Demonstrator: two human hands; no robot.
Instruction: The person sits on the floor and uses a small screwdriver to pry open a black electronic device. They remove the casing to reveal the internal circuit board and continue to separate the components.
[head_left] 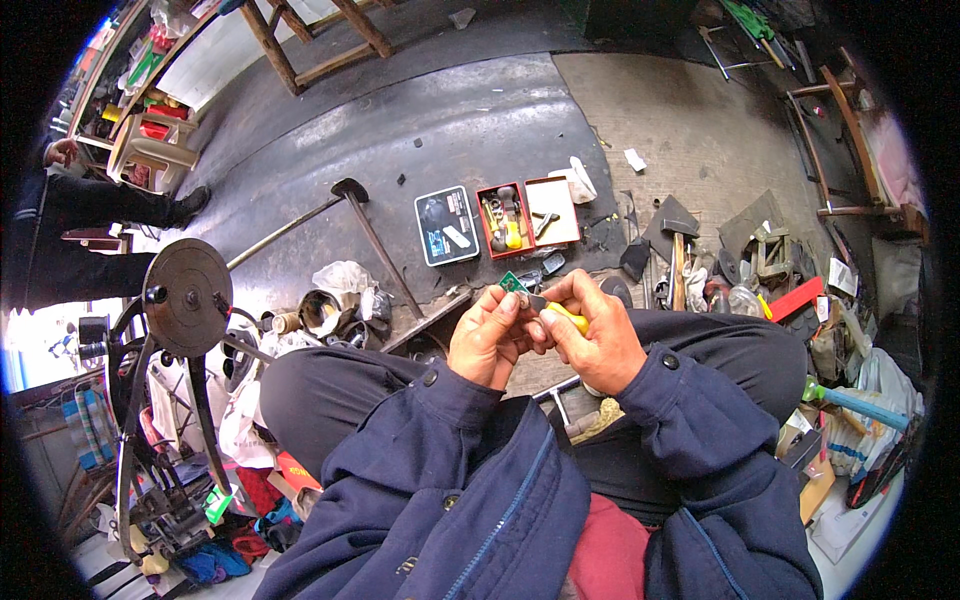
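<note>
Both hands are close together above my lap, in the middle of the head view. My left hand [485, 342] is closed on a small green circuit board [512, 283], gripped between thumb and fingers. In my right hand [605, 342] is a tool with a yellow handle [568, 317]. Its short grey metal end touches or nearly touches the board; the exact tip is too small to make out. Just beyond the hands, a dark key-fob-like piece [553, 263] lies on the ground.
Ahead stands an open red box [482, 220] of small tools, beside a dark flat case [447, 225]. A hammer [679, 250] and mixed scrap lie right. On the left are a round metal disc on a stand [188, 297] and a standing person's leg [120, 195].
</note>
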